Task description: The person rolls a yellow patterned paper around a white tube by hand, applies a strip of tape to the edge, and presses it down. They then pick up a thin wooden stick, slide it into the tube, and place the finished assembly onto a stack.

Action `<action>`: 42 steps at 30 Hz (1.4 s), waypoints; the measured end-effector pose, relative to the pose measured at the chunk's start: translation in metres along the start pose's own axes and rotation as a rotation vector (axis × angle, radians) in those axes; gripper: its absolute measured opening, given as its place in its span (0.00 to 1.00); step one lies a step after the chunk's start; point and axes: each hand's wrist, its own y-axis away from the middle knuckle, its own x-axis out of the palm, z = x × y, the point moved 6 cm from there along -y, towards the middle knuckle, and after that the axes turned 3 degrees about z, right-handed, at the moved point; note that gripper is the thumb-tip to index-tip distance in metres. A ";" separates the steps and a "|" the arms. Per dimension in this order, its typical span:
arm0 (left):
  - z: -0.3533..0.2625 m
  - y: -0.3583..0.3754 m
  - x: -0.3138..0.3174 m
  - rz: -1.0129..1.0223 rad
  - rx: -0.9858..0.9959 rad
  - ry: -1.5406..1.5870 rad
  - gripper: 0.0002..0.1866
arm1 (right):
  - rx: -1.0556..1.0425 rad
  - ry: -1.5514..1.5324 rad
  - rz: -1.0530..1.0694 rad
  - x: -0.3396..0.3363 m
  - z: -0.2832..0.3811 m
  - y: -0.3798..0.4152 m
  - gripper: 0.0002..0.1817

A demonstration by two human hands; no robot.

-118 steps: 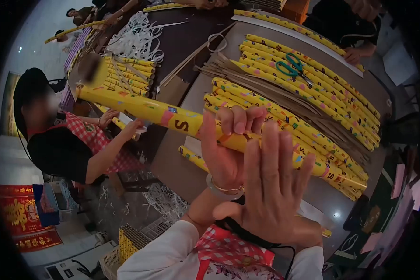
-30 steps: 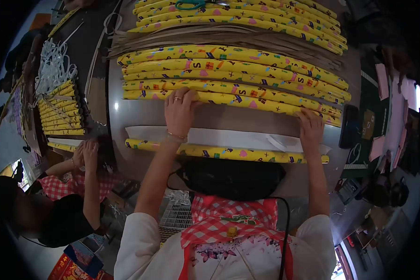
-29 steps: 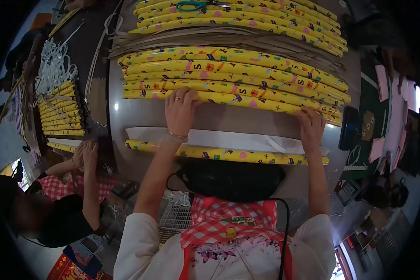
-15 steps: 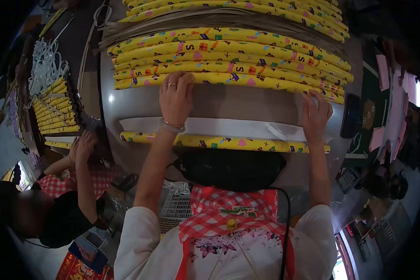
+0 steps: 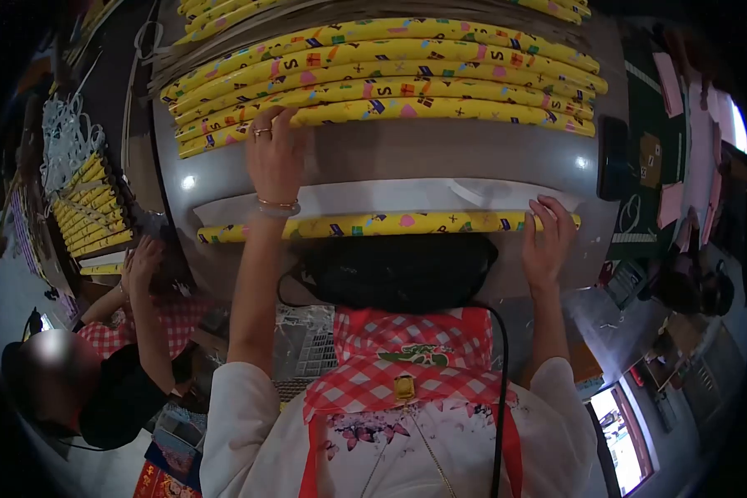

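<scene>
Yellow printed wrapping paper rolls (image 5: 390, 89) lie side by side across the table in front of me. My left hand (image 5: 275, 162), with a ring and bracelets, rests its fingertips at the edge of the nearest roll, fingers loosely bent and holding nothing. Closer to my body is a single yellow roll (image 5: 373, 224) with a white sheet (image 5: 349, 194) stretched out behind it. My right hand (image 5: 550, 241) is at that roll's right end, its fingers apart and bent, tips over the roll and the sheet's edge.
A black pouch (image 5: 394, 270) lies between the single roll and my apron. Brown strips (image 5: 216, 50) cross behind the rolls. At left, a co-worker's hands (image 5: 141, 261) are beside a stack of yellow rolls (image 5: 91, 212). A dark phone-like object (image 5: 612, 158) sits at the right edge.
My right hand has come back from the row of rolls to the single roll's right end. My left hand stays by the row's front roll. The view has shifted slightly.
</scene>
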 end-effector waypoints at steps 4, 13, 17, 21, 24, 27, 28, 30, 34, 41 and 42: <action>-0.024 0.020 -0.022 -0.084 -0.088 0.042 0.18 | -0.025 -0.039 0.036 0.003 -0.003 0.019 0.15; -0.101 0.090 0.005 0.273 -0.388 0.435 0.09 | 0.031 -0.250 0.157 0.039 0.026 0.004 0.21; -0.094 0.080 0.023 0.257 -0.334 0.285 0.07 | 0.005 -0.314 0.185 0.055 0.031 -0.010 0.24; -0.082 0.069 0.030 0.276 -0.450 0.331 0.06 | 0.052 -0.306 0.214 0.064 0.030 -0.018 0.26; -0.048 0.069 0.025 0.256 -0.531 0.313 0.07 | 0.090 -0.304 0.227 0.065 0.033 -0.023 0.26; -0.019 0.070 0.012 0.233 -0.638 0.310 0.09 | 0.141 -0.355 0.253 0.068 0.033 -0.027 0.27; -0.016 0.070 0.010 0.246 -0.646 0.330 0.09 | 0.178 -0.402 0.267 0.070 0.031 -0.026 0.27; -0.015 0.066 0.008 0.256 -0.656 0.342 0.09 | 0.189 -0.422 0.285 0.074 0.030 -0.026 0.28; -0.047 0.067 0.031 0.341 -0.609 0.381 0.12 | 0.222 -0.433 0.303 0.080 0.033 -0.028 0.27; -0.048 0.071 0.048 0.354 -0.586 0.360 0.12 | 0.189 -0.351 0.287 0.084 0.038 -0.027 0.25; -0.047 0.071 0.049 0.351 -0.610 0.387 0.12 | 0.189 -0.336 0.284 0.085 0.038 -0.027 0.24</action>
